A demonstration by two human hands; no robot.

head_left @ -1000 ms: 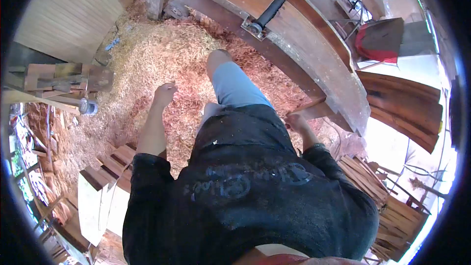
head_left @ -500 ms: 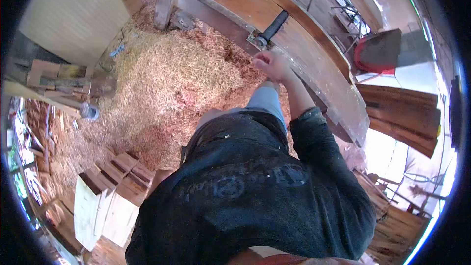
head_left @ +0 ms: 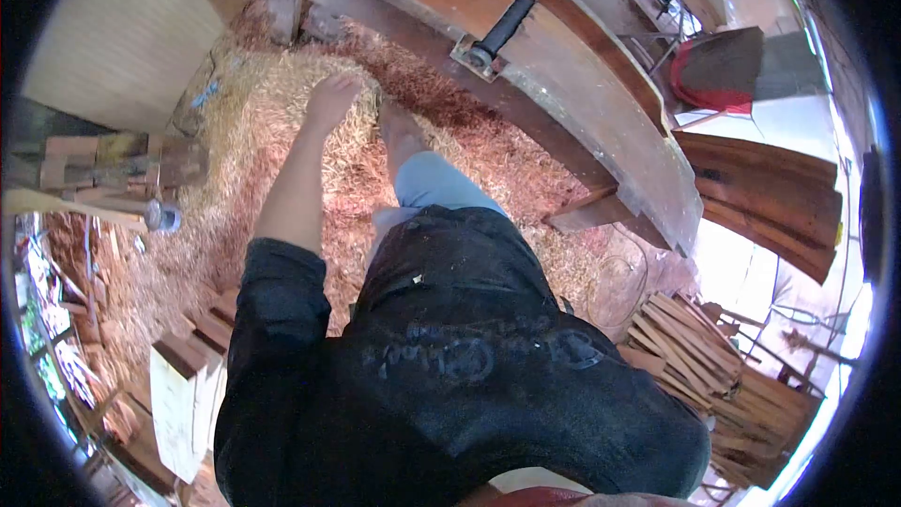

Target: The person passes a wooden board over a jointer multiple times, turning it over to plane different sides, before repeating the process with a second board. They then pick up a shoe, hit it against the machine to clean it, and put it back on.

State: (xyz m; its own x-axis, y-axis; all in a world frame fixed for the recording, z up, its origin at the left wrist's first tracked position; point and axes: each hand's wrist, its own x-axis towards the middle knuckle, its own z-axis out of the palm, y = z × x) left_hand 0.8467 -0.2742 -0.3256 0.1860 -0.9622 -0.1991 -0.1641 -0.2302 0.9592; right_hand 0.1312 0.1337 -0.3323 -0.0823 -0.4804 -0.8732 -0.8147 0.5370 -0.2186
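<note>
My left hand (head_left: pixel 333 101) hangs out in front of my body, above the shavings-covered floor (head_left: pixel 272 117). Its back faces me, the fingers look loosely bent and a little blurred, and nothing shows in it. My right hand is out of sight. A tool with a long black grip (head_left: pixel 510 25) and a round metal head lies on the wooden bench (head_left: pixel 582 80), its head at the near edge. That tool is to the right of my left hand, well apart from it.
A large pale board (head_left: pixel 122 28) stands at the upper left. Wood blocks (head_left: pixel 178 366) are stacked at the lower left. Thin wood strips (head_left: pixel 685 343) lie piled at the right, below a curved brown board (head_left: pixel 760 197). A red-edged chair-like piece (head_left: pixel 718 70) is beyond the bench.
My right hand, near the bench edge before, has dropped out of view. My left arm has swung forward into view. The bench and tool have shifted slightly left and up in view.
</note>
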